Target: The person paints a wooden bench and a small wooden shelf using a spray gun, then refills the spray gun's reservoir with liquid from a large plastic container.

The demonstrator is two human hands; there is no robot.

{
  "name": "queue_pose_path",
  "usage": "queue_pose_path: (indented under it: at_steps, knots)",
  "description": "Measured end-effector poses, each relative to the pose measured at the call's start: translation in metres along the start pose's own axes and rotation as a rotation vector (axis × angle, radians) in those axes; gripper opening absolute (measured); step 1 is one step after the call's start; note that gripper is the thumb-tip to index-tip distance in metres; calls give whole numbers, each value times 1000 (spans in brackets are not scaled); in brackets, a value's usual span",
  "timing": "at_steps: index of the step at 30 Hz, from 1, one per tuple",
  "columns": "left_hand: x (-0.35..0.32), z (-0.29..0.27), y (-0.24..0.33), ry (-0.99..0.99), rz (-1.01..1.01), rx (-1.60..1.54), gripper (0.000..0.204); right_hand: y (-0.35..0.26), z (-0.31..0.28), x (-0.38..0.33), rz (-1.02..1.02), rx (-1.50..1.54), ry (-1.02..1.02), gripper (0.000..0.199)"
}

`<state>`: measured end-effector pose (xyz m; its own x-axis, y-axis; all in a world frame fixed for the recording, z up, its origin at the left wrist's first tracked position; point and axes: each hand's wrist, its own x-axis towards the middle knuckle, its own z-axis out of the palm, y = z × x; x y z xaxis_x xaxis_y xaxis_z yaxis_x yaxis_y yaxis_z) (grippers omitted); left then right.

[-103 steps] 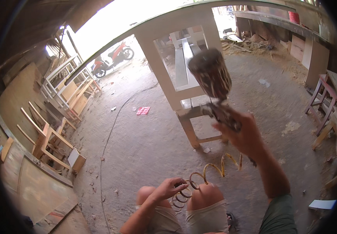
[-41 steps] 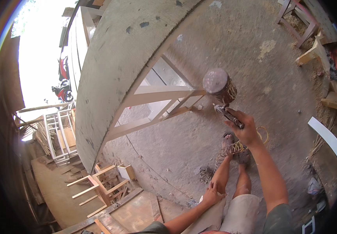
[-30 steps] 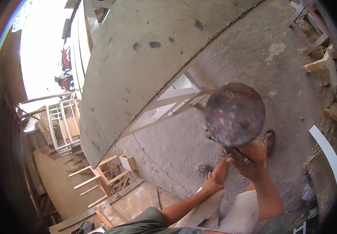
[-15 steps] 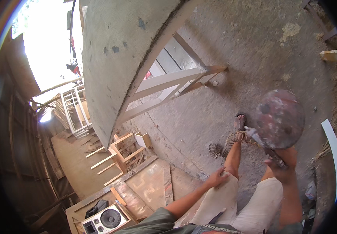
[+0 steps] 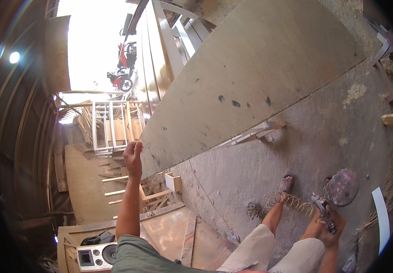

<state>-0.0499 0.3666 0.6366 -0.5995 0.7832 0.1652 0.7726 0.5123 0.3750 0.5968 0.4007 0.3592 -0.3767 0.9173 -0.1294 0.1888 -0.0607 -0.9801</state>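
Note:
My left hand point(image 5: 133, 154) is closed on the near left edge of a large, flat grey-brown board point(image 5: 233, 95), its fingers pinching the rim. Dark chips and scratches mark the board, which lies slanted across the upper middle. Low on the right, my right hand point(image 5: 333, 227) is wrapped round the handle of a metal spray gun point(image 5: 322, 210). A round, paint-stained reddish cup point(image 5: 343, 187) sits at the gun. From the gun a coiled air hose point(image 5: 292, 199) runs left past my lower legs. Part of the white support frame point(image 5: 246, 136) is hidden beneath the board.
Wooden frames and sticks point(image 5: 153, 195) lie at the lower left, near a speaker box point(image 5: 96, 257) on a wooden panel point(image 5: 164, 232). White frames point(image 5: 114, 127) lean farther back. A motorcycle point(image 5: 122, 75) stands outside. A white strip point(image 5: 380, 218) lies at right.
My left hand has left my knee and taken hold of the board's edge. The board now appears flatter and farther right. The spray gun and cup have moved lower, away from the view.

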Motion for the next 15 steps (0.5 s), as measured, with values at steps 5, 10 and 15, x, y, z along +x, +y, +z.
queue_pose_path:
  at_steps: [5,10,15]
  knots:
    - [44,-1,-50,-5,98,324,45,-11,3,3,45,102,-23,54]
    - [60,2,-79,-41,41,344,54,-13,4,1,78,111,12,54]
    - [61,-10,-128,106,4,482,61,-10,6,-2,129,100,-15,56]
